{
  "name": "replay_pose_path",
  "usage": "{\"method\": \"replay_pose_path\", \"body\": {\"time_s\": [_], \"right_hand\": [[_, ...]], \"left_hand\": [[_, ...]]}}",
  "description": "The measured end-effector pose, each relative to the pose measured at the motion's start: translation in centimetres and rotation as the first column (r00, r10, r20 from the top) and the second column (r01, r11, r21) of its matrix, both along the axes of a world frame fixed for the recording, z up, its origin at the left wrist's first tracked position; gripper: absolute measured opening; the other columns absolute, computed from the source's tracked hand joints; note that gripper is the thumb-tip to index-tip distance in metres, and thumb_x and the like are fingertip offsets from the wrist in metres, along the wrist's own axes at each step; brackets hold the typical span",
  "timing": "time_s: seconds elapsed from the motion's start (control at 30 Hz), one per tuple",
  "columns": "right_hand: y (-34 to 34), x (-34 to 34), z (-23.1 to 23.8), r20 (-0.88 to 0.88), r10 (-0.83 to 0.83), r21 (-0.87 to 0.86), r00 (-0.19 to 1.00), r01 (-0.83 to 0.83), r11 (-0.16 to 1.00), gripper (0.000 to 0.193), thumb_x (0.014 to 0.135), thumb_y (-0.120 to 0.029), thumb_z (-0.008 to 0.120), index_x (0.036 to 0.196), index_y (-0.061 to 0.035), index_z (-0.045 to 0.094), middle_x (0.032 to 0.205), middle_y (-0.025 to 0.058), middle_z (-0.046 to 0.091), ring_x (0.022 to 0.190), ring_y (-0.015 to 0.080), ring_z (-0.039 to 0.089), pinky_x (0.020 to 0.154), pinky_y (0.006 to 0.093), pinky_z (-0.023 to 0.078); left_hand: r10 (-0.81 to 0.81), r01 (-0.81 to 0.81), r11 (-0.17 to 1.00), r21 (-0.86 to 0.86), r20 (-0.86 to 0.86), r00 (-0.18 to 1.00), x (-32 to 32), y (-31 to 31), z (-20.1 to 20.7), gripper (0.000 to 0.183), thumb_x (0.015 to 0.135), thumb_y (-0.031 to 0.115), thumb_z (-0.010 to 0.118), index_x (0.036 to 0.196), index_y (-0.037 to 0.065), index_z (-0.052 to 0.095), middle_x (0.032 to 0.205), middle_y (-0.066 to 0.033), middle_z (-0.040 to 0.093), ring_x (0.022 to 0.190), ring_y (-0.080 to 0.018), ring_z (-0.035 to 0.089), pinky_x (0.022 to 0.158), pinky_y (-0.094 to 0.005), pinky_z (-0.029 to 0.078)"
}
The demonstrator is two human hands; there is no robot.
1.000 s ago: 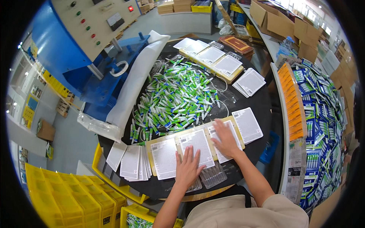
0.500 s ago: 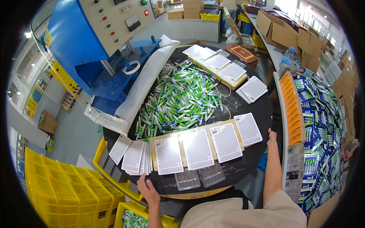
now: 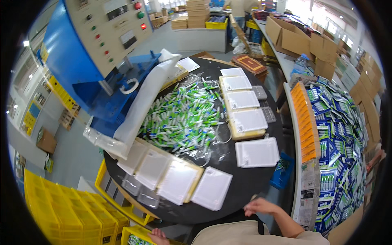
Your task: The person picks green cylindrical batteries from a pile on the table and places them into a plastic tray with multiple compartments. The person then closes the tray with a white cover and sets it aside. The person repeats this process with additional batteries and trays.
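My right hand (image 3: 258,207) hovers by the near edge of the round black table (image 3: 241,185), its fingers loosely curled and apart, with nothing visible in them. Low in the view, my left hand (image 3: 158,237) is partly cut off by the frame, fingers apart, above a yellow crate (image 3: 141,232) holding glue tubes. White backing cards (image 3: 176,183) lie along a pale yellow fixture at the table's front left. Another fixture (image 3: 249,134) with cards runs along the right, near a stack of loose cards (image 3: 257,153). Green-and-white glue tubes (image 3: 183,116) are heaped in the middle.
A blue machine (image 3: 73,45) with a button panel overhangs the table's far left. Yellow crates (image 3: 61,208) stand at the left. Right of the table are a blue bin (image 3: 282,171) and a bench heaped with packaged glue (image 3: 339,143). Clear plastic blisters (image 3: 149,199) stick out beside the front cards.
The tabletop has turned clockwise, carrying the front fixture leftward and the far-right one nearer. My right hand has left the right edge and drawn nearer; my left hand has dropped lower.
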State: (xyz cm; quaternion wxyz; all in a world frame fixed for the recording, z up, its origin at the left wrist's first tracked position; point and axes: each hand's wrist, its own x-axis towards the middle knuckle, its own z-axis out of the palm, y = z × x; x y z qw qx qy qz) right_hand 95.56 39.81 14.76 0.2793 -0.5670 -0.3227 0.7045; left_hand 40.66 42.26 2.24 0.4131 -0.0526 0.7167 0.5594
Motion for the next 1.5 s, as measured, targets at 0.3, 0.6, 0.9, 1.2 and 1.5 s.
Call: {"method": "replay_pose_path", "body": {"time_s": [0.3, 0.6, 0.9, 1.2, 1.5], "right_hand": [[14.2, 4.7, 7.5, 0.921, -0.376, 0.345, 0.101, -0.66, 0.668, 0.068, 0.074, 0.006, 0.064, 0.14, -0.0065, 0.054, 0.147, 0.0163, 0.049, 0.14, 0.0354, 0.044, 0.117, 0.0503, 0.035], [16.2, -6.4, 2.7, 0.969, -0.243, 0.187, 0.049, -0.788, 0.587, 0.063, 0.091, -0.021, 0.061, 0.149, 0.0, 0.046, 0.154, 0.0334, 0.039, 0.145, 0.0477, 0.037, 0.116, 0.0626, 0.031], [15.8, -10.7, 9.4, 0.809, -0.467, 0.57, 0.356, -0.669, 0.477, 0.047, 0.085, -0.006, 0.064, 0.131, -0.0156, 0.069, 0.124, 0.0256, 0.064, 0.098, 0.0349, 0.071, 0.082, 0.0372, 0.059], [16.4, -18.6, 4.3, 0.953, -0.251, 0.239, 0.169, -0.929, 0.283, 0.031, 0.082, -0.02, 0.062, 0.094, 0.0064, 0.074, 0.158, 0.0325, 0.035, 0.151, 0.0393, 0.031, 0.117, 0.063, 0.029], [18.0, -17.6, 5.5, 0.905, -0.411, 0.143, 0.108, -0.988, 0.056, 0.042, 0.082, -0.023, 0.063, 0.104, 0.0107, 0.074, 0.142, 0.0372, 0.051, 0.129, 0.0466, 0.053, 0.093, 0.0577, 0.053]], "left_hand": [[-0.077, -0.067, 0.959, 0.276, 0.48, 0.874, 10.6, 1.7, 3.4, 0.071, 0.101, 0.066, 0.044, 0.144, 0.01, 0.051, 0.14, -0.0082, 0.056, 0.128, -0.0259, 0.052, 0.111, -0.0423, 0.037], [-0.166, 0.015, 0.938, 0.347, 0.411, 0.896, -3.2, 15.6, 4.9, 0.054, 0.108, 0.042, 0.042, 0.145, 0.004, 0.052, 0.149, -0.0147, 0.054, 0.136, -0.0352, 0.051, 0.118, -0.0502, 0.038], [-0.262, 0.179, 0.936, 0.304, 0.26, 0.929, -10.3, 22.5, 3.6, 0.062, 0.109, 0.05, 0.033, 0.146, 0.004, 0.05, 0.147, -0.0139, 0.056, 0.135, -0.0335, 0.053, 0.116, -0.0465, 0.04], [-0.243, 0.241, 0.962, 0.125, -0.004, 0.97, -3.1, 13.3, 4.9, 0.06, 0.105, 0.059, 0.042, 0.136, 0.01, 0.055, 0.136, -0.0043, 0.062, 0.126, -0.0266, 0.056, 0.1, -0.0424, 0.045], [-0.154, 0.062, 0.888, 0.456, 0.168, 0.974, -1.3, 16.7, 3.9, 0.081, 0.104, 0.067, 0.029, 0.152, 0.004, 0.043, 0.154, -0.0119, 0.048, 0.136, -0.0327, 0.051, 0.115, -0.0449, 0.039]]}}
